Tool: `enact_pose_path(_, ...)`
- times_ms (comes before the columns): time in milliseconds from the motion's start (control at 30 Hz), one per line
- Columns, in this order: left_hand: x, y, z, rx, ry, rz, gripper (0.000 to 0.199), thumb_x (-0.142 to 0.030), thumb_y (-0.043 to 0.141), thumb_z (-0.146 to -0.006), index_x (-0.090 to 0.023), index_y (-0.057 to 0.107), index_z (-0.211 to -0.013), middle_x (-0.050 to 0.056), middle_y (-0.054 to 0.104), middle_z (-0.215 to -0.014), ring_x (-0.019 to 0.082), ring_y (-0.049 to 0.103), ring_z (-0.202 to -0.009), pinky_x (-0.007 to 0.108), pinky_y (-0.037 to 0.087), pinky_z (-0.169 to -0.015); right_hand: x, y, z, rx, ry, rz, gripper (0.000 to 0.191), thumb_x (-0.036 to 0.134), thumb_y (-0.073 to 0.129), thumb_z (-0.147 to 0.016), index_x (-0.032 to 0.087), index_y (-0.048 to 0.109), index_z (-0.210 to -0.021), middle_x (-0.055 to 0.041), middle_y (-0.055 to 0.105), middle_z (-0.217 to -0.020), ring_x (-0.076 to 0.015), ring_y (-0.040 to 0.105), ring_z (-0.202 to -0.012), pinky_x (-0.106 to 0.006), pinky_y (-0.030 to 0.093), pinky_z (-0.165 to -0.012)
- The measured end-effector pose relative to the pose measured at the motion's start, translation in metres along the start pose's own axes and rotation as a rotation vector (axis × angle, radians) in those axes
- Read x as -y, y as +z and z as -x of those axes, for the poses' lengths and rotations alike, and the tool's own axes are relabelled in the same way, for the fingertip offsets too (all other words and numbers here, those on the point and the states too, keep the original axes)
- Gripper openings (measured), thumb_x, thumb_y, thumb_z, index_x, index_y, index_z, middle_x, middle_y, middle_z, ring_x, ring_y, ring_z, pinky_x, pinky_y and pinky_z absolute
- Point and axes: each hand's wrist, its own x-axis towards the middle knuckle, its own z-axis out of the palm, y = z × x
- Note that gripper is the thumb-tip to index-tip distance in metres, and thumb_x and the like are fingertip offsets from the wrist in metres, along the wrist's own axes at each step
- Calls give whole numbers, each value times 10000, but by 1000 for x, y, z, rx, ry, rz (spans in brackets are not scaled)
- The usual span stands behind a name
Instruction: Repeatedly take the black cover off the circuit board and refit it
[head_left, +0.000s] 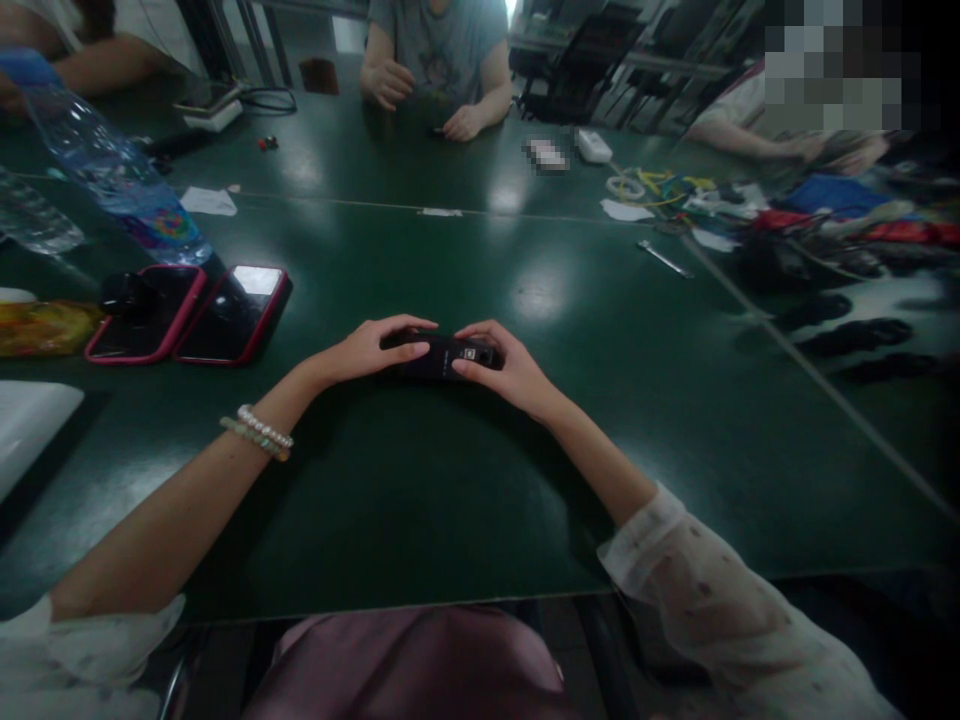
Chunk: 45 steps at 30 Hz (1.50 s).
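A small black box-shaped device with white markings lies on or just over the green table, in front of me. Its exact kind I cannot make out. My left hand grips the left end, thumb along the near face and fingers over the far side. At the other end my right hand holds it the same way, thumb beside a pale square mark. Parts of both ends are hidden under my fingers.
Two red-rimmed phones and a tall water bottle stand left. Across the table sits a person in a grey shirt. Toward the right lie a wrench, yellow cables and a cluttered pile. A white object is near left.
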Motion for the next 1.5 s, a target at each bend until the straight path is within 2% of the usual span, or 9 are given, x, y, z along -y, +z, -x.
enact_pose_path(333, -1, 1, -1, 1, 8, -78, 610, -608, 607, -888, -274, 541, -1395, 88, 601, -1366, 311, 580, -1222, 479, 455, -1034, 1, 1, -1, -5, -7, 5, 430, 468, 737, -824, 238, 570, -1147, -58, 654, -1077, -217, 639, -927, -383, 520, -802)
enact_pose_path(733, 3, 1, -2, 0, -43, -134, 629, -613, 643, -857, -320, 532, -1402, 75, 555, -1421, 345, 515, -1282, 534, 405, -1051, 0, 0, 0, 2, -27, 28, 426, 492, 711, -848, 246, 563, -1162, -56, 649, -1077, -215, 638, -914, -380, 522, -775)
enact_pose_path(1167, -1, 4, -2, -18, -22, -179, 564, -608, 638, -861, -292, 586, -1326, 66, 601, -1335, 332, 540, -1232, 519, 402, -1049, -3, 4, 0, -45, -36, -10, 426, 462, 766, -805, 227, 573, -1102, -40, 656, -984, -196, 634, -845, -340, 501, -718)
enact_pose_path(1500, 1, 7, -3, -31, -36, -158, 557, -611, 637, -856, -286, 585, -1306, 71, 603, -1325, 343, 537, -1236, 526, 426, -1023, -4, 3, 0, -31, -43, 3, 422, 474, 742, -826, 241, 557, -1124, -45, 652, -1045, -205, 639, -886, -358, 518, -738)
